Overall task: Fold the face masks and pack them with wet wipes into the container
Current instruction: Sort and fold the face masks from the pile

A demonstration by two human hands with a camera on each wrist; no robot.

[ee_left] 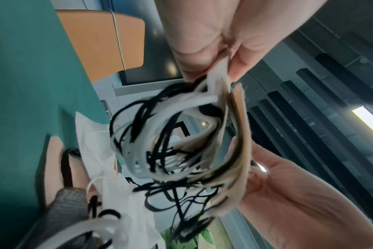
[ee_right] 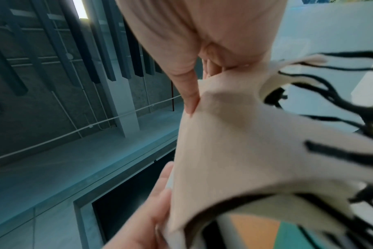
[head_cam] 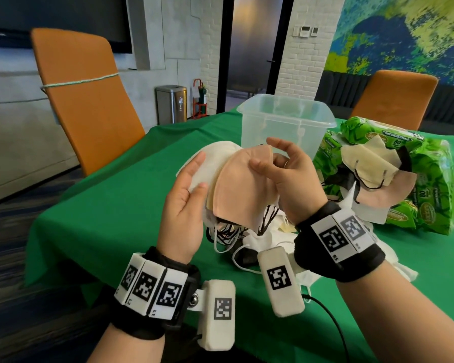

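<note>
Above the green table [head_cam: 110, 205] I hold a stack of folded face masks [head_cam: 243, 187], a peach one on top and white ones behind. My left hand [head_cam: 198, 174] grips the stack's left side, thumb in front. My right hand [head_cam: 264, 155] pinches the peach mask's upper edge, thumb on its face. Black and white ear loops [head_cam: 233, 229] dangle below. The left wrist view shows the stack's edges [ee_left: 234, 134] between both hands. In the right wrist view the peach mask [ee_right: 245, 151] fills the frame. A clear plastic container [head_cam: 286, 119] stands behind the hands. Green wet wipes packs [head_cam: 430, 200] lie at the right.
More masks [head_cam: 372, 166] lie on top of the wipes packs, and loose white masks [head_cam: 268, 241] sit on the cloth under my hands. Orange chairs stand at the table's left [head_cam: 84, 100] and far right [head_cam: 393, 98]. A metal bin [head_cam: 171, 103] is by the wall.
</note>
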